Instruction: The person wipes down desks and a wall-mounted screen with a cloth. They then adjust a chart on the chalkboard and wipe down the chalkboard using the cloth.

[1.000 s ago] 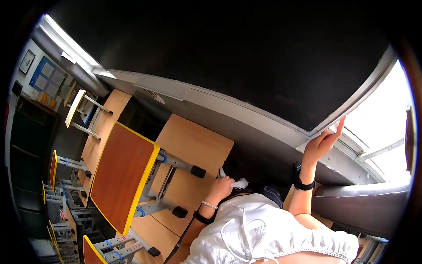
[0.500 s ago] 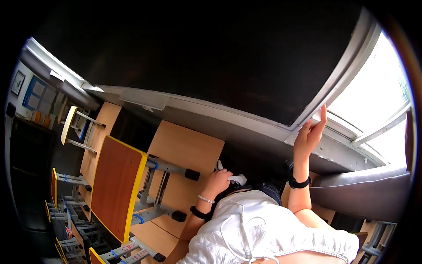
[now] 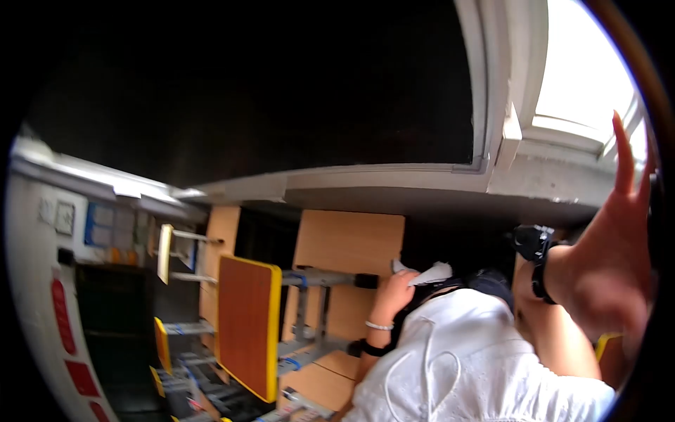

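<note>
My left hand (image 3: 395,292), with a beaded bracelet at the wrist, is closed on a crumpled white cloth or tissue (image 3: 430,274) beside my dark trousers. Large and close to the camera at the right edge, my right hand (image 3: 608,246) is raised with its visible fingers stretched apart. Part of this hand is cut off by the view's edge, and no held item shows in it. A black band and watch (image 3: 538,260) sit at its wrist. Behind it are the pale window frame (image 3: 569,133) and the grey sill (image 3: 548,176).
A large black board (image 3: 281,91) with a pale frame spans the top. Light wooden desks (image 3: 348,239) stand below it at the left, with an upturned yellow-edged seat (image 3: 246,323) on its metal legs. More seats, a dark green surface (image 3: 116,337) and wall notices lie further left.
My right hand has left the board frame's lower corner and come up close to the camera at the right, fingers apart. The view has turned; my left hand still holds the white cloth or tissue.
</note>
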`<state>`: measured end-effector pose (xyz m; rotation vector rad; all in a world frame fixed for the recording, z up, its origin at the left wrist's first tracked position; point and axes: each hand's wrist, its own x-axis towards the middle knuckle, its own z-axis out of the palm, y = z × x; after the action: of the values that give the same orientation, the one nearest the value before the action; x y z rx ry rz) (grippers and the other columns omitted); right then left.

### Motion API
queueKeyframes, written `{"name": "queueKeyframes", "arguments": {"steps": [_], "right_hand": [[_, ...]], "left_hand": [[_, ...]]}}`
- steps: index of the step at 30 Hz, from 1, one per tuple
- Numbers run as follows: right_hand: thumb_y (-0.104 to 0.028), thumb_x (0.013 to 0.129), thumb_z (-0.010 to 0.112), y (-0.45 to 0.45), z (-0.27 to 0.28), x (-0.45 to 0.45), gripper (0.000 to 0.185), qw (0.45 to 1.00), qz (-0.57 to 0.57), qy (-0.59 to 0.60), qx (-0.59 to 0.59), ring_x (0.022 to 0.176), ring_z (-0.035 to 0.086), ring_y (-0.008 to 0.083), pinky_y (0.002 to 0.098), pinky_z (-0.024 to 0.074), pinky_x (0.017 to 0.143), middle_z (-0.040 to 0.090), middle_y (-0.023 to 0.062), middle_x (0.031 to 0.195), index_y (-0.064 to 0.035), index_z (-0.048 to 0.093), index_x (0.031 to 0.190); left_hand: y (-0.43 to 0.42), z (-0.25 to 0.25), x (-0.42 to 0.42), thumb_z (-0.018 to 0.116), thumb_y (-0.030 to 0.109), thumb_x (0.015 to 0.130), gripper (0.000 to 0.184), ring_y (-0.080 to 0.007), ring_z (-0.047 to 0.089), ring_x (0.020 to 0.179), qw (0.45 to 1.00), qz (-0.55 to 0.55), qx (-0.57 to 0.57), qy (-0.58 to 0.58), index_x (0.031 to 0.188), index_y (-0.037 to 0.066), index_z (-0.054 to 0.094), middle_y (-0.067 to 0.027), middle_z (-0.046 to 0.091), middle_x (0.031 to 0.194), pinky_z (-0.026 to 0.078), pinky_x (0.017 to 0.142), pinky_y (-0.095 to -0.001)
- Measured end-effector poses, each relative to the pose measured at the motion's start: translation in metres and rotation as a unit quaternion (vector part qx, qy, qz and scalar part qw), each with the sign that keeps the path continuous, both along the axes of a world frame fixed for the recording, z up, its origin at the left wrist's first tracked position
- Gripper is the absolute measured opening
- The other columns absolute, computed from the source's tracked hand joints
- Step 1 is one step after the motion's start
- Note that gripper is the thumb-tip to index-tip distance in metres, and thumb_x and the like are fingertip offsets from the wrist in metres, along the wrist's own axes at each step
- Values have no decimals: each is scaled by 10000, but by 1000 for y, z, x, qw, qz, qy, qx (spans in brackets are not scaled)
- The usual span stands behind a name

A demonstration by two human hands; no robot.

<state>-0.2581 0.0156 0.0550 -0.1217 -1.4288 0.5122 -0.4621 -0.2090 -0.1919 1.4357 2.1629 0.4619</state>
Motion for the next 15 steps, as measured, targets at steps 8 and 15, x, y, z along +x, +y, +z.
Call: {"name": "queueKeyframes", "arguments": {"steps": [8, 15], "right_hand": [[-277, 865, 426, -4, 2, -56, 523, 988, 141, -67, -15, 1317, 353, 337, 475, 260, 1079, 404, 204, 1387, -49, 440, 1336], [-248, 850, 436, 3, 16, -208, 512, 964, 251, -89, -22, 1299, 369, 336, 471, 274, 1068, 419, 206, 1365, -33, 450, 1315]], "left_hand": [[-41, -18, 9, 494, 27, 754, 228, -388, 587, 878, 995, 54, 76, -16, 935, 31, 633, -195, 626, 916, 484, 745, -457], [-80, 1, 42, 495, 20, 747, 141, -398, 584, 820, 977, 189, 94, -36, 847, 26, 594, -205, 611, 854, 475, 711, -469]]}}
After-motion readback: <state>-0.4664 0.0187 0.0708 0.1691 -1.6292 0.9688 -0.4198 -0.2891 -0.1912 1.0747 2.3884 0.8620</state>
